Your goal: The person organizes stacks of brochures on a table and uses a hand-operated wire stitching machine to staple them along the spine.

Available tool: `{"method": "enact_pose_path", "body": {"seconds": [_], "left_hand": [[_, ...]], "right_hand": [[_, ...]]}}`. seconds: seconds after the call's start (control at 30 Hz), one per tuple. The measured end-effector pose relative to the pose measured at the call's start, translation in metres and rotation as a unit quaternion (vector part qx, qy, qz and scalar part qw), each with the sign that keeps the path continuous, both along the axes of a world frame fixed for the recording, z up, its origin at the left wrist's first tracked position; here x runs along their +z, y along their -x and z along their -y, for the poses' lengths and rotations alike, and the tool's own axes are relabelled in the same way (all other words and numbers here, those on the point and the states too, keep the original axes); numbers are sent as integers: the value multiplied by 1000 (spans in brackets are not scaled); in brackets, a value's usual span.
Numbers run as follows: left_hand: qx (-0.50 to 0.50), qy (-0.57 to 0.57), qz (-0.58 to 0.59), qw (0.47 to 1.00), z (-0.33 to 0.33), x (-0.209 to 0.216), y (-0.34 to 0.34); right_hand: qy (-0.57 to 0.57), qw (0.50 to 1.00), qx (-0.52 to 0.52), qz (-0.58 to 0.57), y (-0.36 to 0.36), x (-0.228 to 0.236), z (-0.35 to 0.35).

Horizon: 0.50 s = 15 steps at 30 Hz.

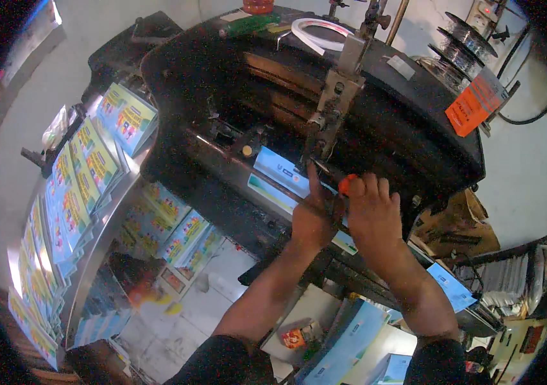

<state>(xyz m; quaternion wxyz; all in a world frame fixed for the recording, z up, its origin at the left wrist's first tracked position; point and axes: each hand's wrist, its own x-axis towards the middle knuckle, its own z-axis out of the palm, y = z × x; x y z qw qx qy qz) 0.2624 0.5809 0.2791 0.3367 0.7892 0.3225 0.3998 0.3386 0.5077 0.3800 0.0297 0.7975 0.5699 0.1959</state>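
Note:
My right hand is closed round the orange handle of a screwdriver. Its thin metal shaft points up and left at the lower end of a metal stitching head on a large black machine. Close beside it, my left hand has its index finger stretched up to the bottom of that head, with thumb and finger apart; its other fingers are partly hidden. Under the head, behind a metal bar, lies a light-blue printed booklet, partly covered by my hands.
Rows of blue and yellow booklets lean along a curved metal tray at left. Wire spools and an orange card are at upper right. A white tubing coil rests on the machine. Blue printed sheets lie below my arms.

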Motion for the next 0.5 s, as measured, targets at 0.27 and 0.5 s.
{"method": "enact_pose_path", "body": {"seconds": [0.27, 0.5], "left_hand": [[-23, 11, -23, 999, -9, 1, 1], [-34, 70, 61, 995, -9, 1, 0]], "right_hand": [[-90, 991, 5, -100, -3, -7, 12], [-153, 978, 73, -122, -7, -9, 16]]}}
